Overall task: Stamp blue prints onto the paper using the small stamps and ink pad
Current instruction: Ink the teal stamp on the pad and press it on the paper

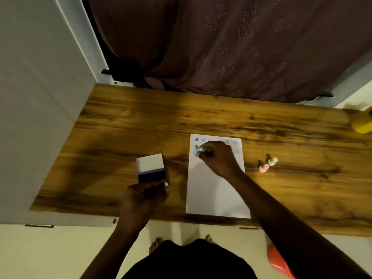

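A white sheet of paper (216, 190) lies on the wooden table (120, 125), with a row of several blue prints (196, 139) along its top edge and one below at the left. My right hand (218, 158) presses a small teal stamp (199, 151) onto the paper's upper left, under that row. My left hand (146, 195) holds the ink pad (151, 168), its white lid raised over a dark blue base, left of the paper; a bit of teal shows at its fingers. A pink stamp (263, 168) and a pale green stamp (272, 161) lie right of the paper.
A yellow object (362, 123) sits at the table's far right edge. A brown patterned curtain (231, 47) hangs behind the table and a white wall panel (40, 97) stands on the left. A red object (278, 262) lies on the floor by my feet.
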